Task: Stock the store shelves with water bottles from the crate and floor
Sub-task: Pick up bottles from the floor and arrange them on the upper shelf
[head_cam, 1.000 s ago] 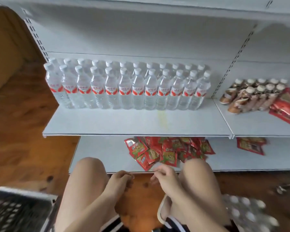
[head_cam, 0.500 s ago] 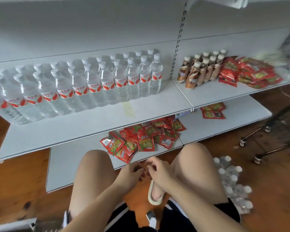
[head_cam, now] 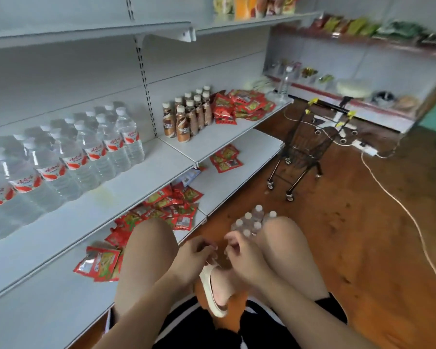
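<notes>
Spanning the left, a smooth white metal shelf [head_cam: 129, 195] carries ribbed clear water bottles [head_cam: 86, 154] back from its bare front edge, open wooden floor [head_cam: 363, 222] right, white-capped floor bottles [head_cam: 252, 221] clustered beside the right knee, left hand [head_cam: 194, 258] and right hand [head_cam: 239, 255] loosely curled, holding nothing.

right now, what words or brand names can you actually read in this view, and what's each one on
"NESCAFE": faint, on the labels of the brown bottles on the middle shelf.
Red script on the water bottles: too blurred to read.
Print on the red packets: too small to read.
Print on the top-shelf packs: blurred, unreadable.
</notes>
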Demonstrator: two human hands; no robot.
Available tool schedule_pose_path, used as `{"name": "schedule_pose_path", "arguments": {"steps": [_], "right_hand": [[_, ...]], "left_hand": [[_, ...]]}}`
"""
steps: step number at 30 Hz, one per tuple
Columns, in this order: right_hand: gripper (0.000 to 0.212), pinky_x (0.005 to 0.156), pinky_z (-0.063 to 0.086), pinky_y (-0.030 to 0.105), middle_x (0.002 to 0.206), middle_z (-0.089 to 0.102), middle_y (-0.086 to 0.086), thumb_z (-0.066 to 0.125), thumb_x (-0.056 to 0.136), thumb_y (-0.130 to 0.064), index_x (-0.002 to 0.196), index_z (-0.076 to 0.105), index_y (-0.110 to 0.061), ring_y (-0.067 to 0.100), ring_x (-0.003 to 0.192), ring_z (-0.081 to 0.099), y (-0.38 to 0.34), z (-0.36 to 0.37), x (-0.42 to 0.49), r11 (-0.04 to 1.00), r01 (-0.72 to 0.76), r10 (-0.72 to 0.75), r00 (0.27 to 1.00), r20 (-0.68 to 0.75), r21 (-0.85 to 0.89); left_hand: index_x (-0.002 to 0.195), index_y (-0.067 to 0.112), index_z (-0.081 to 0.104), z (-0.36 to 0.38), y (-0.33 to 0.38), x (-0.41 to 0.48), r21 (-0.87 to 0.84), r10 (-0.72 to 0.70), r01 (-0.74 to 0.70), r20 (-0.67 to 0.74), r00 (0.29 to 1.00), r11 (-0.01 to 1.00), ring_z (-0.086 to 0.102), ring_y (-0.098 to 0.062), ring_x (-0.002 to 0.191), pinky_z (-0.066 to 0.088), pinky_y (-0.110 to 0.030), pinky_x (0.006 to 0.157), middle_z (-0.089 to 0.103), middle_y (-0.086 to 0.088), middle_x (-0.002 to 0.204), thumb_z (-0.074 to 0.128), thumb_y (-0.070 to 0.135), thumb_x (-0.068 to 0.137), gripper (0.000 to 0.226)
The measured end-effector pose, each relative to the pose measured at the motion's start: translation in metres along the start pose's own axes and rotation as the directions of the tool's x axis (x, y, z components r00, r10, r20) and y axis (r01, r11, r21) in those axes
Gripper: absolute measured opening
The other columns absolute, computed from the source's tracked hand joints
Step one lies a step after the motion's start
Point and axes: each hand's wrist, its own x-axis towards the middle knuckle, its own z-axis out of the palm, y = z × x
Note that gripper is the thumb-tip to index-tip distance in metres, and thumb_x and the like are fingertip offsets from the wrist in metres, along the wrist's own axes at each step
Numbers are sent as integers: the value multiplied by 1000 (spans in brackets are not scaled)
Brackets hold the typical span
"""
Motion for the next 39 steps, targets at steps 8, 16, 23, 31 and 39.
{"name": "schedule_pose_path", "arguments": {"steps": [8,16,23,31,39], "right_hand": [[27,68,41,9,101,62,-9,55,100,-17,126,58,-23,10,88,60,34,-43,-37,984,-153,164,978,-131,90],[23,69,47,30,94,65,-3,53,100,-29,122,55,-22,14,82,61,72,-49,-69,945,-327,326,943,-65,-7],[25,67,39,32,85,60,-2,52,101,-27,124,57,-16,16,77,53,108,-64,-86,908,-417,419,901,-113,44],[24,63,42,30,84,62,7,51,102,-21,124,56,-13,15,71,52,143,-82,-102,844,-459,520,828,-212,276],[23,57,43,31,88,63,-1,49,99,-28,119,56,-20,15,69,58,154,-82,-50,786,-522,588,797,-139,332]], "left_hand": [[88,13,70,48,19,27,118,86,-108,180,980,987,65,-10,59,48,-17,58,74,-8,78,58,5,96,16],[98,5,67,97,39,29,123,88,-140,355,931,983,62,-6,63,48,-16,62,71,-7,82,55,9,101,12],[100,6,66,147,54,37,170,46,-142,470,881,975,62,-9,67,52,-24,65,70,-8,86,53,9,102,13],[95,23,64,210,55,35,220,61,-197,505,861,955,61,-29,76,53,-57,64,63,2,83,56,8,98,18],[89,25,63,201,32,58,412,-81,-141,477,875,900,65,-27,78,53,-55,78,68,-3,82,58,6,94,20]]}}
